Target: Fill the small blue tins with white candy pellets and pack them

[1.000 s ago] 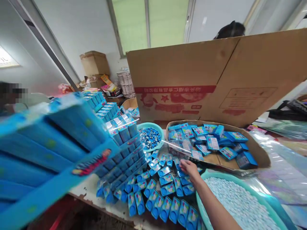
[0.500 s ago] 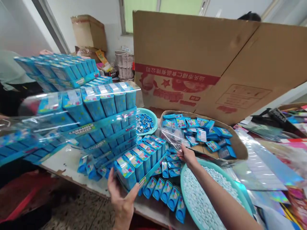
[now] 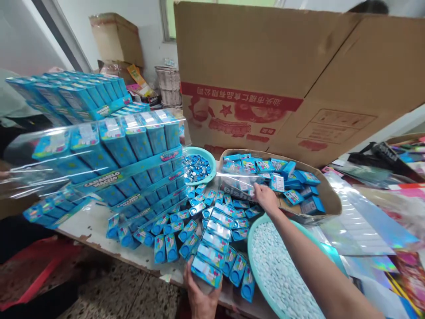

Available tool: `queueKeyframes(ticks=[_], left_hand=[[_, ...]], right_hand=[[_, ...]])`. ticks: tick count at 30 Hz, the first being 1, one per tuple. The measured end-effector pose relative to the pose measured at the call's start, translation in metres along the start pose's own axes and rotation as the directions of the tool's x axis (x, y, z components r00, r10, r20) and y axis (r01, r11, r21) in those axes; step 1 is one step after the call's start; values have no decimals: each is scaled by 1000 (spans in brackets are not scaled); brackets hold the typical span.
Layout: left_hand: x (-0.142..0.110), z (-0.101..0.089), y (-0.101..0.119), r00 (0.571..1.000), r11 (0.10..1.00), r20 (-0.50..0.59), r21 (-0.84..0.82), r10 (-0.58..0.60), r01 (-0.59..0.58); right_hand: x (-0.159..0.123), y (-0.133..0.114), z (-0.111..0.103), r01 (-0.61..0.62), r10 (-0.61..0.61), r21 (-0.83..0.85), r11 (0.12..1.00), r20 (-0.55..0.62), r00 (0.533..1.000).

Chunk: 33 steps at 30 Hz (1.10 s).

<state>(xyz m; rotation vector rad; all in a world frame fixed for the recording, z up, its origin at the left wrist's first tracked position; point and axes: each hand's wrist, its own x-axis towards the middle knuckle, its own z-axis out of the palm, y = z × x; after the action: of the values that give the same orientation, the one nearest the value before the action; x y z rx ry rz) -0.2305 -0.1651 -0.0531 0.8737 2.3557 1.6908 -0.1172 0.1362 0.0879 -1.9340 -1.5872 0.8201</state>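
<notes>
My left hand [image 3: 201, 296] grips the near end of a row of blue candy boxes [image 3: 214, 241] held in a tray, low at the table's front edge, tilted away from me. My right hand [image 3: 265, 197] reaches forward and pinches the edge of a clear plastic bag [image 3: 237, 186] lying over the rim of a shallow cardboard tray [image 3: 328, 195] full of blue boxes. Loose small blue boxes [image 3: 179, 228] cover the table between my hands.
A teal basin of white tablets [image 3: 282, 266] sits under my right forearm. A small teal bowl of silver pieces [image 3: 197, 166] stands behind. Stacked wrapped trays of blue boxes [image 3: 109, 150] fill the left. A big cardboard sheet [image 3: 282, 79] stands behind; shiny foil sheets [image 3: 365, 221] lie right.
My left hand has brought the row of boxes down and toward me, turning it end-on. My right hand has moved slightly right along the clear bag.
</notes>
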Motion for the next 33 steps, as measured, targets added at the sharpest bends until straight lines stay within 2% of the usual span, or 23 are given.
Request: queueKeyframes(ticks=[2,5,8,11,13,14,15,17,18,21,23,25,26,28,30,33], left_hand=[[-3,-5,-7,998,998,54,56,7,-10],[5,-27,-13,965,993,260,109,19,-49],[26,-63,-13,901,966,403,123,161,-227],[63,-95,4,848,884,372,129,378,-450],[96,-102,31,800,811,327,140,503,-568],[114,-98,48,758,770,320,118,569,-627],[131,-90,67,706,725,316,76,634,-685],[163,-57,108,644,686,320,-24,695,-727],[177,-34,128,622,682,357,-65,697,-728],[205,48,180,513,627,477,-109,714,-771],[216,98,203,491,599,561,-11,667,-801],[225,135,214,472,568,655,78,590,-819],[229,146,216,478,568,690,117,544,-815],[239,158,213,492,595,724,140,483,-791],[247,158,206,488,635,723,88,490,-768],[257,153,198,473,670,744,46,472,-740]], right_hand=[[2,-1,-7,3,-5,-112,994,-21,1000],[4,-2,-17,7,-23,-216,976,-69,997],[8,0,-27,0,-32,-262,965,-115,993],[10,3,-35,0,-39,-258,966,-143,989],[11,3,-41,18,-54,-220,975,-157,986],[11,2,-43,28,-59,-190,981,-160,985],[12,0,-45,35,-60,-153,988,-159,985],[14,-8,-48,28,-36,-62,998,-130,991],[16,-14,-48,12,-13,-8,1000,-101,995],[22,-38,-46,-62,58,185,981,30,998],[24,-54,-46,-108,76,312,944,112,991],[24,-65,-47,-133,71,418,899,161,984],[23,-68,-49,-139,65,461,876,173,983],[22,-69,-54,-141,56,525,839,175,983],[22,-65,-57,-133,62,559,818,144,988],[23,-56,-55,-90,83,556,826,39,996]])
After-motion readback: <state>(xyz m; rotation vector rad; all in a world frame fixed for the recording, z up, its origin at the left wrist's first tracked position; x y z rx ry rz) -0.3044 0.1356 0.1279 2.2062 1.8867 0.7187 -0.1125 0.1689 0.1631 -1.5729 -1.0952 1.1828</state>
